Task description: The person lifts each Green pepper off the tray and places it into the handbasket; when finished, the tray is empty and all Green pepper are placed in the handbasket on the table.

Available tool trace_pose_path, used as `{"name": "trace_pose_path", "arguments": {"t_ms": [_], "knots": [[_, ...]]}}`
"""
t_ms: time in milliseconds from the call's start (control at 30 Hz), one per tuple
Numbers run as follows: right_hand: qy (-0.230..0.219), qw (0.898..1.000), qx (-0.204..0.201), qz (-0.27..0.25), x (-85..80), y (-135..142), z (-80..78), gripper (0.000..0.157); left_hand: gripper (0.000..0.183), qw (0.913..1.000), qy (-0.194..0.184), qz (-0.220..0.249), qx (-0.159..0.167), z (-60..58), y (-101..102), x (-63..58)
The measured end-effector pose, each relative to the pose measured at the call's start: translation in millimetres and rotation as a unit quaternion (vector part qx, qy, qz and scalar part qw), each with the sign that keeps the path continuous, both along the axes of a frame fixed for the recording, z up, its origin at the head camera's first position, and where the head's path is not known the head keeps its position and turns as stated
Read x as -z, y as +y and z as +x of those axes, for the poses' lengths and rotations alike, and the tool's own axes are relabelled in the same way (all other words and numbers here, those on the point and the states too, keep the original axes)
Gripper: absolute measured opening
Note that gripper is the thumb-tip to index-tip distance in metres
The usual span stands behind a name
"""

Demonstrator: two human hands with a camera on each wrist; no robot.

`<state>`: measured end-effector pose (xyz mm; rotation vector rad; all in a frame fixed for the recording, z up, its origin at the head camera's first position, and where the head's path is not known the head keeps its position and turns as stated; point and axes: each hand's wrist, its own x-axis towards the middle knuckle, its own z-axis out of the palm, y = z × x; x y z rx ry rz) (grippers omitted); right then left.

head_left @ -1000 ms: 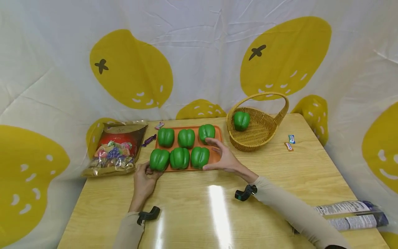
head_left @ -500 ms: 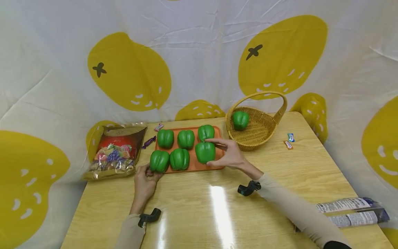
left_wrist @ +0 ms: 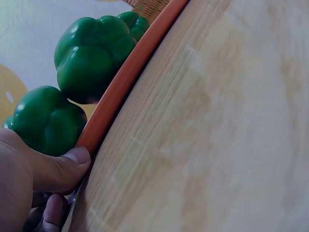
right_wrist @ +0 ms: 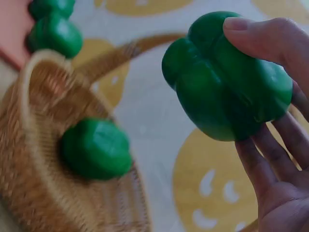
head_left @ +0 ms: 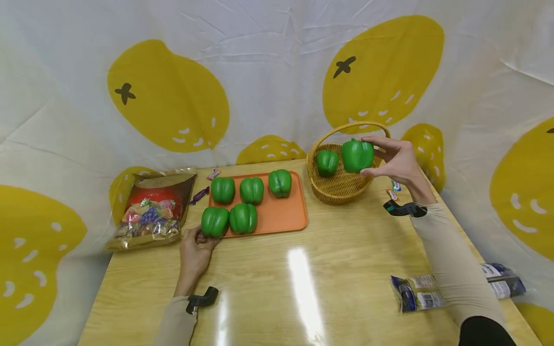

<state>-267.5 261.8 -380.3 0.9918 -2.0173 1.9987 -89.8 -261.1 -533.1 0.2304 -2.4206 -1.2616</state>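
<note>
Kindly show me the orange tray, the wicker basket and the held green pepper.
Orange tray (head_left: pixel 282 215): head view, bare floor.
Wicker basket (head_left: pixel 334 198): head view, front wall.
Held green pepper (right_wrist: pixel 219 87): right wrist view, middle of its side.

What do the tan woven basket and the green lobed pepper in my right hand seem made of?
The tan woven basket looks like wicker, possibly plastic imitation: interlaced strands, ribbed finish. The green lobed pepper may be plastic: smooth, glossy, with pale highlights; it could be real.

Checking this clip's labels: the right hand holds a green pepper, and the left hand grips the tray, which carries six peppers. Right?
Only the count is wrong: the head view shows five peppers on the tray, not six. The right hand holds a green pepper and the left hand grips the tray.
</note>
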Motion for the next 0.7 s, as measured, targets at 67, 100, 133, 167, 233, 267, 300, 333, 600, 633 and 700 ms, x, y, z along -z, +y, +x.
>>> {"name": "trace_pose_path", "arguments": {"t_ms": [67, 100, 133, 167, 233, 267, 300, 333, 600, 633, 700], "knots": [[-0.035, 0.999, 0.033, 0.023, 14.7, 6.2, -11.0, 0.073, 0.056, 1.0000, 0.000, -0.002, -0.002, -0.6, -1.1, -0.3], [-0.050, 0.997, 0.045, 0.034, 21.6, 7.7, -16.1, 0.072, 0.056, 1.0000, -0.001, -0.001, -0.004, -0.7, -1.5, -0.2], [-0.062, 0.996, 0.052, 0.044, 28.2, 8.8, -21.2, 0.072, 0.056, 1.0000, 0.000, -0.001, -0.005, -0.8, -1.7, -0.1], [-0.072, 0.994, 0.057, 0.052, 34.2, 9.5, -25.6, 0.071, 0.056, 1.0000, 0.000, 0.000, -0.006, -0.8, -1.7, 0.0], [-0.085, 0.991, 0.070, 0.071, 45.0, 10.0, -33.6, 0.071, 0.055, 1.0000, 0.001, 0.003, -0.006, -0.8, -1.5, 0.4], [-0.090, 0.990, 0.076, 0.079, 49.7, 10.2, -37.1, 0.071, 0.055, 1.0000, 0.001, 0.005, -0.004, -0.9, -1.3, 0.7], [-0.095, 0.988, 0.084, 0.086, 54.4, 10.2, -40.2, 0.071, 0.056, 1.0000, 0.001, 0.006, -0.003, -1.1, -1.0, 1.0], [-0.100, 0.986, 0.091, 0.097, 58.9, 10.5, -43.2, 0.071, 0.056, 1.0000, 0.002, 0.008, -0.001, -1.2, -0.9, 1.4], [-0.082, 0.942, 0.160, 0.284, 76.9, 4.6, -55.5, 0.073, 0.055, 1.0000, 0.008, 0.005, 0.000, -2.3, -1.0, 3.8], [-0.077, 0.936, 0.164, 0.302, 77.4, 3.7, -56.3, 0.073, 0.055, 1.0000, 0.009, 0.004, 0.000, -2.3, -1.1, 3.7], [-0.072, 0.928, 0.167, 0.326, 77.7, 2.5, -56.8, 0.076, 0.055, 1.0000, 0.007, 0.004, 0.002, -2.3, -1.1, 3.5]]}}
